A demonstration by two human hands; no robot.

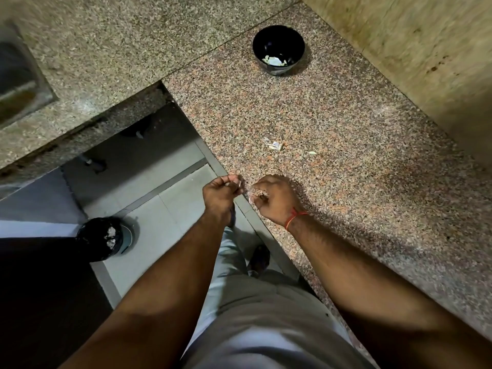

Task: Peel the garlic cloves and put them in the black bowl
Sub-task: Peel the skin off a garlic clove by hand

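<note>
Nearest, two bare forearms over light trousers, reaching up and away from the bottom edge toward the near edge of a speckled granite counter (pixel 346 123). Left hand (pixel 222 193) curled, fingertips pinching something small and pale, too blurred to name. Right hand (pixel 274 199) just beside it, also curled, pinching a small whitish piece at its fingertips, probably a garlic clove, though too small to tell; red thread (pixel 294 218) tied round that wrist. Both hands close together but apart, hovering right at the counter's edge, the left one out over the floor. Farther in on the counter, a small heap of papery garlic skins (pixel 274 146) with one pale scrap (pixel 312 153) lying just right of it. Far beyond those, well apart from the hands, the black bowl (pixel 278 50) upright on the granite, holding a few peeled garlic cloves (pixel 274 60) pale at its bottom. Beige wall (pixel 426 49) along the right, behind the counter. Down on the left, grey floor tiles (pixel 165 209) and a round bin (pixel 103 238) lined with a black bag, whitish scraps inside. Dark shoe (pixel 259 258) on the floor near the trousers. At far left, part of a sink (pixel 18 83) set in the adjoining counter, blurred.
</note>
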